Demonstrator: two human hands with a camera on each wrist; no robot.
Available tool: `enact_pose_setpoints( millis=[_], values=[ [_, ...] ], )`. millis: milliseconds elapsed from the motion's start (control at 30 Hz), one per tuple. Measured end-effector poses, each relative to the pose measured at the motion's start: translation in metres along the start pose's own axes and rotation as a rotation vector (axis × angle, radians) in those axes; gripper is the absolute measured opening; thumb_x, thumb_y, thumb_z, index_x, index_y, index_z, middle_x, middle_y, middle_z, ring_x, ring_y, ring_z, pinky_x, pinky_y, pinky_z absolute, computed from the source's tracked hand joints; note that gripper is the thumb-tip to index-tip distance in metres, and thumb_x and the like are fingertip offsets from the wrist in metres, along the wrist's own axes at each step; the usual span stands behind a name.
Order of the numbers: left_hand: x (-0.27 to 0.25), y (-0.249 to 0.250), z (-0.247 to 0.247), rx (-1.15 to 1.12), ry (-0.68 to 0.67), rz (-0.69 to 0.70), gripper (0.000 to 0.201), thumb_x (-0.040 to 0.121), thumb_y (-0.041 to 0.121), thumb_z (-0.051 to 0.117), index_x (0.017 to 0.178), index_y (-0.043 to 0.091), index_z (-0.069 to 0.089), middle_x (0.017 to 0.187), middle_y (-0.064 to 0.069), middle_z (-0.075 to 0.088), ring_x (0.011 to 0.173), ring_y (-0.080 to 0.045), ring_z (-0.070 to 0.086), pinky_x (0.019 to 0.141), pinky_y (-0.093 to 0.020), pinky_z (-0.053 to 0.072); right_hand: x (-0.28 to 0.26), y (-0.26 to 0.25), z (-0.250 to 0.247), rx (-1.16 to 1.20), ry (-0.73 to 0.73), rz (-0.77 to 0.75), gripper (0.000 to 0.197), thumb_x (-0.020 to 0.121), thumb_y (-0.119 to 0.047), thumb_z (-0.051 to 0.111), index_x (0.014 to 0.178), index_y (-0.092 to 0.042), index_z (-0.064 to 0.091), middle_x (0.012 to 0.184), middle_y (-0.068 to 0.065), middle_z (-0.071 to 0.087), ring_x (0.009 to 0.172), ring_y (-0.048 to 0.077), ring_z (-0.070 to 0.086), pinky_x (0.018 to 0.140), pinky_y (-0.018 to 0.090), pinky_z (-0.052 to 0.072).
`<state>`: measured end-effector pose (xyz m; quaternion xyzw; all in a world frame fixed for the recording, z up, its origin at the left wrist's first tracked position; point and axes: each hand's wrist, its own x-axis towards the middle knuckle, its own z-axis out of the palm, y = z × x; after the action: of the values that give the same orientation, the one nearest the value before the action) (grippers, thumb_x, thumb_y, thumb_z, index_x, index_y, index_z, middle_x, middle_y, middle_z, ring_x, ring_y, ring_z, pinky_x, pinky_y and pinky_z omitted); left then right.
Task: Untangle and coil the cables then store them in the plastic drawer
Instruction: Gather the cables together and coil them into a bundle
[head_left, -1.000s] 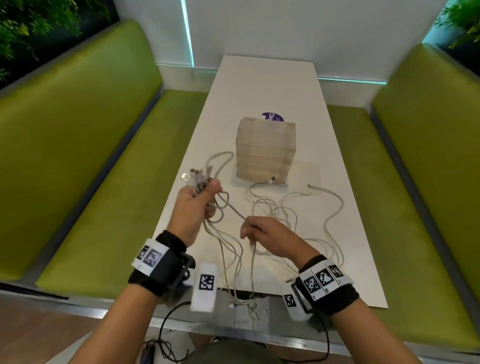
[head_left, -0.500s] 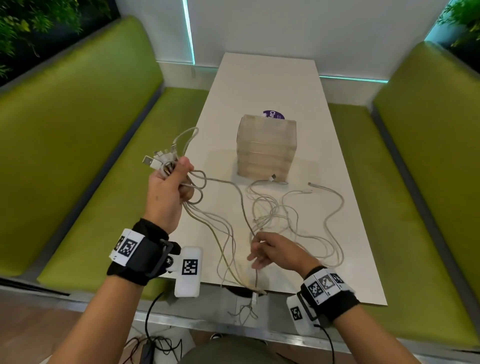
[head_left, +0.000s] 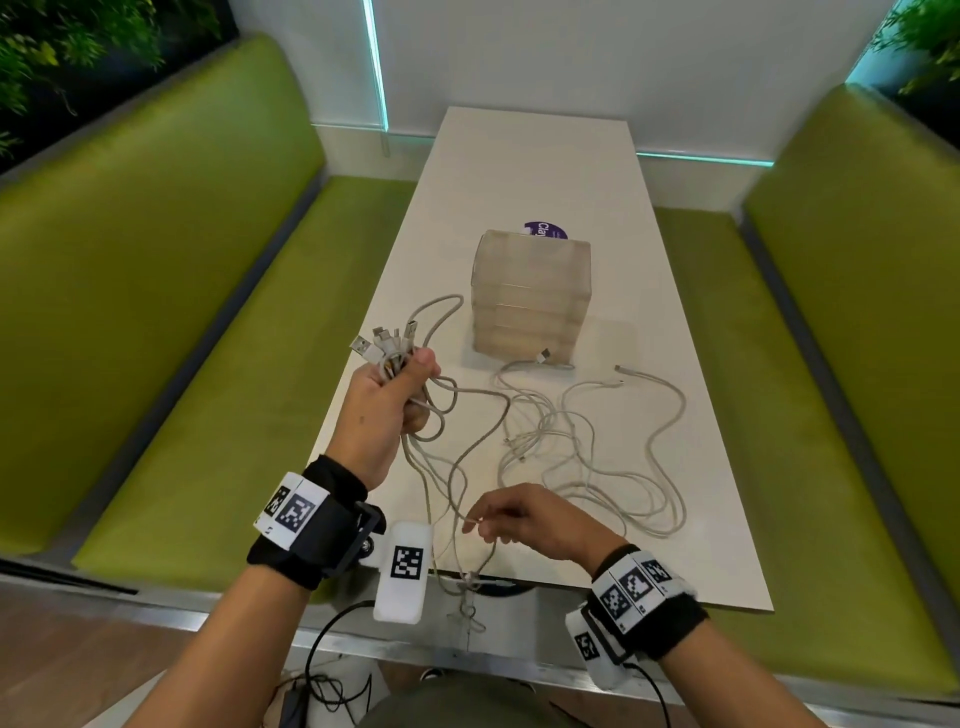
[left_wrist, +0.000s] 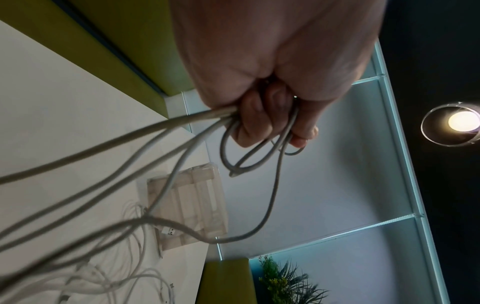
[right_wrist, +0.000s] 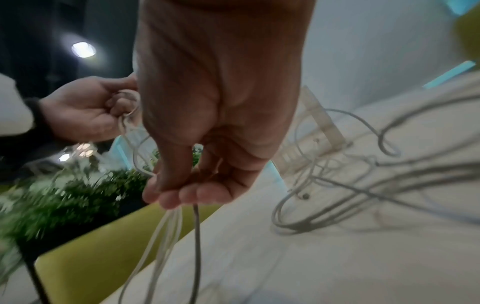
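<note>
1. The left hand (head_left: 387, 410) fists the cables (head_left: 582, 447) by their plug ends, keeping them gathered.
2. The right hand (head_left: 524, 519) seemingly pinches one strand to separate it.
3. The plastic drawer (head_left: 530, 296) stands closed beyond.

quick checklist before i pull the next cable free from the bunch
1. Left hand grips the bundle of plug ends: ok.
2. Right hand pinches a cable strand: ok.
3. Strand free of the others: not ok, a knot hangs at the table near edge.
4. Loose cables all lying on the table: not ok, some dangle off the edge.
5. Plastic drawer open to receive coils: not ok, drawers look closed.
6. Which plug belongs to the pinched strand: cannot tell.
</note>
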<state>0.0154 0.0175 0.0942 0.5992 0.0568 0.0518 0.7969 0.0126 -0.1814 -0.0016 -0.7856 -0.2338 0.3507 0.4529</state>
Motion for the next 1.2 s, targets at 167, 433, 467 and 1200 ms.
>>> enact_pose_setpoints(
  millis=[167,433,467,1200],
  values=[
    [-0.003,-0.004,0.000,0.054,0.016,-0.031,0.027,0.095,0.022,0.053,0.070,0.013,0.058,0.049,0.008,0.022,0.043,-0.007,0.016,0.047,-0.028,0.011,-0.003,-0.012,-0.003,-0.383,0.175,-0.058,0.020,0.094,-0.029,0.056,0.107,-0.027,0.071,0.091,-0.011,0.068,0.079,0.005,0.058,0.074,0.024,0.045],
    [-0.001,-0.008,-0.003,0.130,-0.017,-0.106,0.028,0.095,0.021,0.054,0.071,0.009,0.057,0.049,0.007,0.023,0.041,-0.008,0.017,0.043,-0.022,0.015,-0.010,-0.005,-0.036,-0.175,0.468,-0.349,0.018,0.087,0.001,0.062,0.092,-0.012,0.074,0.117,0.000,0.053,0.091,0.004,0.059,0.087,0.021,0.049],
    [-0.002,-0.009,-0.003,0.157,-0.040,-0.138,0.028,0.095,0.021,0.055,0.070,0.008,0.057,0.049,0.008,0.024,0.040,-0.007,0.017,0.041,-0.020,0.017,-0.012,-0.010,-0.040,-0.141,0.523,-0.382,0.018,0.086,0.001,0.065,0.089,-0.013,0.075,0.124,-0.001,0.049,0.092,0.003,0.056,0.087,0.015,0.046],
    [-0.009,-0.011,0.001,0.437,-0.321,-0.264,0.030,0.079,0.039,0.065,0.075,0.015,0.047,0.052,0.013,0.028,0.045,-0.007,0.020,0.044,-0.020,0.020,-0.022,-0.015,-0.015,-0.123,-0.061,-0.003,0.010,0.079,-0.008,0.073,0.088,-0.008,0.077,0.085,-0.007,0.073,0.077,-0.008,0.062,0.074,0.005,0.040]
  ],
)
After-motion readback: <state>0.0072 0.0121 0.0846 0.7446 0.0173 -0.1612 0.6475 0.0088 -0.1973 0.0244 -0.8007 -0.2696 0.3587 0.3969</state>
